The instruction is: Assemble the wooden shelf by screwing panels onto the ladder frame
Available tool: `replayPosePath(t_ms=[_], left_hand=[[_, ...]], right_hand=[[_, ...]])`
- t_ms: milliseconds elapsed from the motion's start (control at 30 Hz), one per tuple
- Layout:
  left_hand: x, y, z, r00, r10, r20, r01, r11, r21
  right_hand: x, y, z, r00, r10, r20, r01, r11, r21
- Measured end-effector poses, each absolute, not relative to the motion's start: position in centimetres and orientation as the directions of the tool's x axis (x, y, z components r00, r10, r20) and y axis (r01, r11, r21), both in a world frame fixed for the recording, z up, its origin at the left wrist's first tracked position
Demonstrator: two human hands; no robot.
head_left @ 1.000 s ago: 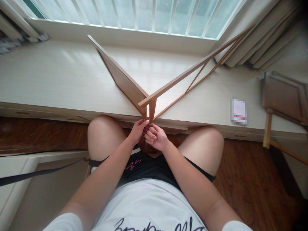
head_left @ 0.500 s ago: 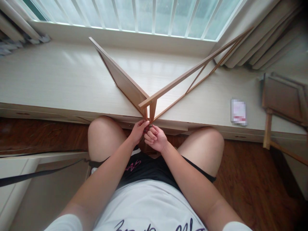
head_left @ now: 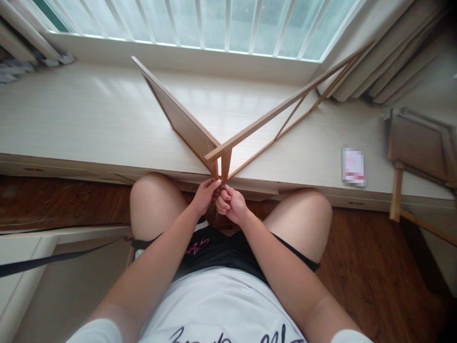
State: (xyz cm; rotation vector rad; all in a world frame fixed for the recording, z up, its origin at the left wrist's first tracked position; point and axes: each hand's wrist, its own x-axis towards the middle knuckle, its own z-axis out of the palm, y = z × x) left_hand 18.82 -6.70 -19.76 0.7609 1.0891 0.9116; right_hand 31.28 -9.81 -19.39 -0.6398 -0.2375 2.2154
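Two wooden pieces stand on edge on a pale window ledge and meet in a V at its front edge: a solid wooden panel running back left and an open wooden frame running back right. My left hand pinches the lower corner where they join, its fingers closed on the wood. My right hand is curled into a fist right beside it, under the frame's short upright; what its fingers hold is hidden. Both hands hover between my knees.
A small white card or booklet lies on the ledge at the right. More wooden furniture parts lean at the far right. Curtains hang at the back right. A dark strap crosses a white surface at my left.
My right hand has crept slightly up and left, closer to the joint and my left hand. The wooden pieces have barely shifted.
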Motion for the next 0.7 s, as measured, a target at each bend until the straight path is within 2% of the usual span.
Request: replayPosePath(t_ms=[67, 233, 333, 467, 700], left_hand=[[18.8, -6.7, -19.7, 0.186, 0.898, -0.399, -0.234, 0.435, 0.87], [18.9, -6.7, -19.7, 0.188, 0.913, -0.361, -0.255, 0.401, 0.88], [18.9, -6.6, -19.7, 0.198, 0.918, -0.345, -0.262, 0.388, 0.884], [19.0, -6.6, -19.6, 0.18, 0.918, -0.354, -0.247, 0.391, 0.887], [19.0, -6.8, -19.5, 0.189, 0.911, -0.366, -0.253, 0.406, 0.878]], right_hand=[[31.3, -9.9, -19.4, -0.554, 0.751, -0.36, -0.663, -0.659, -0.355], [31.2, -10.2, -18.9, -0.569, 0.769, -0.289, -0.752, -0.63, -0.195], [31.2, -10.4, -18.5, -0.559, 0.777, -0.29, -0.776, -0.613, -0.149], [31.1, -10.5, -18.3, -0.539, 0.78, -0.319, -0.778, -0.606, -0.165], [31.5, -10.0, -18.9, -0.607, 0.733, -0.308, -0.709, -0.674, -0.206]])
